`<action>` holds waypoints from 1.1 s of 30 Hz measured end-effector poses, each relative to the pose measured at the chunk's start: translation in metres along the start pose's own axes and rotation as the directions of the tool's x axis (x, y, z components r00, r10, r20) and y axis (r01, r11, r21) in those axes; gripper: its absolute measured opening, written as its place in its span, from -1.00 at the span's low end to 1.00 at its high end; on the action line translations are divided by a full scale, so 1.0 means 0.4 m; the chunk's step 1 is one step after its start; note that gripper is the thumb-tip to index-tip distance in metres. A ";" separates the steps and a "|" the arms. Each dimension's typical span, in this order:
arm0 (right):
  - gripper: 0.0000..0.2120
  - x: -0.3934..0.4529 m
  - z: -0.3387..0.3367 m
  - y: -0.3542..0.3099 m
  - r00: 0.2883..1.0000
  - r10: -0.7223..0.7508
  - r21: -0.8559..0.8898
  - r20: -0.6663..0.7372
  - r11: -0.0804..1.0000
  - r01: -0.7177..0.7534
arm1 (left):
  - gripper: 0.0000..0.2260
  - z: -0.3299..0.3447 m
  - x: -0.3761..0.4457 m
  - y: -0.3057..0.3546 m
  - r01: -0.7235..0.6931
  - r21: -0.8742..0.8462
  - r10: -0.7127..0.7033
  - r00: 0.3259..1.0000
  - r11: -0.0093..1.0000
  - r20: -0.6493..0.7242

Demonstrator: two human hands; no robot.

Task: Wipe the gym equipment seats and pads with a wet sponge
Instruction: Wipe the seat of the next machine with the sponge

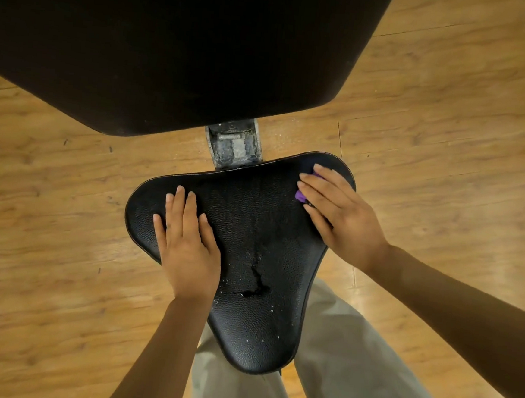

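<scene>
Left hand: the left hand [185, 240] lies flat, fingers straight and slightly spread, on the left lobe of the black, triangular, textured vinyl seat [250, 260].
Seat centre: a dark wet streak [256, 280] and pale specks.
Frame: a scuffed grey metal bracket [234, 146] joins the seat to the large black back pad [173, 44].
Right hand: the right hand [338, 217] presses a small purple sponge [300, 196] onto the seat's right lobe; the sponge is mostly hidden, so the grip seems flat rather than pinched.
Below: beige trousers [352, 363], wooden plank floor [47, 244].

We see a black triangular seat [251, 245] over the wooden floor [44, 276]. On the seat, the left hand [185, 240] lies flat, the right hand [338, 214] presses a purple sponge [300, 196] near its far right corner.
</scene>
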State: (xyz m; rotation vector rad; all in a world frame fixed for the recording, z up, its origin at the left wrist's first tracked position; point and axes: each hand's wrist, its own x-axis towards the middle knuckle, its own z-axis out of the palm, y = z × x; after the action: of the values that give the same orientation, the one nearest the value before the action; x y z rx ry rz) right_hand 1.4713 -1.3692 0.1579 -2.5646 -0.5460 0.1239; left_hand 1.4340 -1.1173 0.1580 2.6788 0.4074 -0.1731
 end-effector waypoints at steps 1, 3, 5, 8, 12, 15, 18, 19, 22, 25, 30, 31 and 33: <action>-0.69 0.019 0.003 0.006 0.999 0.040 -0.006 -0.020 0.999 -0.040 | -0.59 0.001 0.001 -0.002 0.000 -0.010 0.000 1.000 1.000 0.004; -0.70 0.070 0.010 0.016 0.982 0.174 -0.018 -0.080 0.984 -0.176 | -0.59 -0.001 0.002 -0.009 -0.001 -0.019 0.001 1.000 1.000 0.012; -0.69 0.116 0.011 0.027 0.939 0.323 -0.003 -0.115 0.946 -0.325 | -0.58 -0.004 0.003 -0.011 -0.004 -0.028 0.005 1.000 1.000 0.021; -0.67 0.125 0.008 0.033 0.906 0.410 0.050 -0.106 0.912 -0.407 | -0.59 -0.009 0.005 -0.009 -0.001 -0.041 0.003 0.999 0.999 0.034; -0.66 0.026 0.005 0.005 0.917 0.371 0.054 -0.148 0.929 -0.367 | -0.58 -0.013 0.004 -0.005 0.005 -0.059 -0.002 0.999 0.998 0.045; -0.65 -0.072 0.000 -0.030 0.952 0.281 0.103 -0.122 0.958 -0.269 | -0.55 -0.018 0.005 -0.004 -0.025 -0.042 0.027 0.998 0.999 0.062; -0.63 -0.136 -0.002 -0.053 0.982 0.182 0.127 -0.059 0.977 -0.173 | -0.50 -0.023 0.004 -0.003 -0.046 -0.035 0.049 0.995 0.998 0.083; -0.63 -0.142 -0.002 -0.049 0.988 0.148 0.125 -0.045 0.982 -0.141 | -0.48 -0.023 0.003 -0.002 -0.048 -0.034 0.051 0.995 0.998 0.085; -0.64 -0.118 -0.002 -0.015 0.996 0.076 0.111 -0.036 0.991 -0.072 | -0.46 -0.022 0.002 0.001 -0.057 -0.032 0.059 0.996 0.998 0.060; -0.66 -0.051 0.002 0.017 0.971 0.213 0.136 -0.108 0.971 -0.198 | -0.45 -0.019 0.002 0.002 -0.055 -0.036 0.057 0.997 0.998 0.049; -0.68 0.059 0.020 0.028 0.864 0.456 0.136 -0.214 0.890 -0.436 | -0.42 -0.022 0.004 0.001 -0.038 -0.036 0.041 0.997 0.999 0.071; -0.68 0.057 0.023 0.020 0.865 0.449 0.127 -0.225 0.894 -0.430 | -0.42 -0.022 0.004 0.002 -0.039 -0.038 0.042 0.996 0.999 0.075; -0.67 0.025 0.021 -0.004 0.895 0.387 0.133 -0.221 0.921 -0.365 | -0.41 -0.025 0.003 0.000 -0.042 -0.043 0.046 0.996 0.998 0.077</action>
State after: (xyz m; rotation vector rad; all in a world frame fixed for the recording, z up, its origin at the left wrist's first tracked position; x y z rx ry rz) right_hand 1.4784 -1.3599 0.1517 -2.5188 0.0541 -0.0344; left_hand 1.4358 -1.1127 0.1668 2.6282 0.3239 -0.2525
